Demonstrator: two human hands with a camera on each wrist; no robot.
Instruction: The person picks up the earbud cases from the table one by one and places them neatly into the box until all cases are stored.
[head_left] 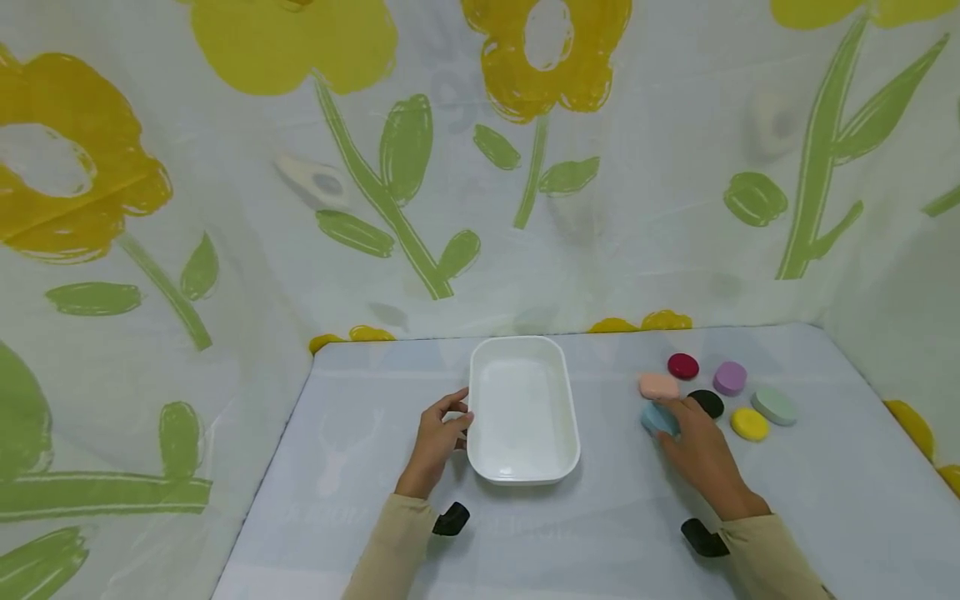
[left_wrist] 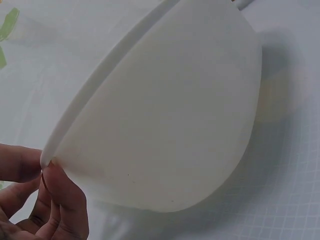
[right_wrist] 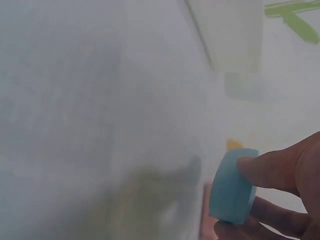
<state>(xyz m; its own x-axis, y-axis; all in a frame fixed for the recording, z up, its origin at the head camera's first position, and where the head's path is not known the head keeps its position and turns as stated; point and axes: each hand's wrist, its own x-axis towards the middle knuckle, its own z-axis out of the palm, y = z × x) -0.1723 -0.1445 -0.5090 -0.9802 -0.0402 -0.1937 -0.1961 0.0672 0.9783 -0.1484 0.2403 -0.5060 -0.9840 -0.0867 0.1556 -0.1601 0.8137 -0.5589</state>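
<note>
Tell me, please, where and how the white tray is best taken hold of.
I'd grip the white tray by its rim, midway along both long sides, coming from left and right: its open side faces up, and the rim juts past the wall, likely giving purchase.

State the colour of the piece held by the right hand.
Light blue; the piece pinched by the right hand shows best in the right wrist view.

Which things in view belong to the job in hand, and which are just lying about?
In the job, judging by the hands:
white tray, rim pinched by the left hand
blue piece, gripped by the right hand

Apparently just lying about, in neither hand:
pink piece
red piece
purple piece
black piece
pale green piece
yellow piece
</note>
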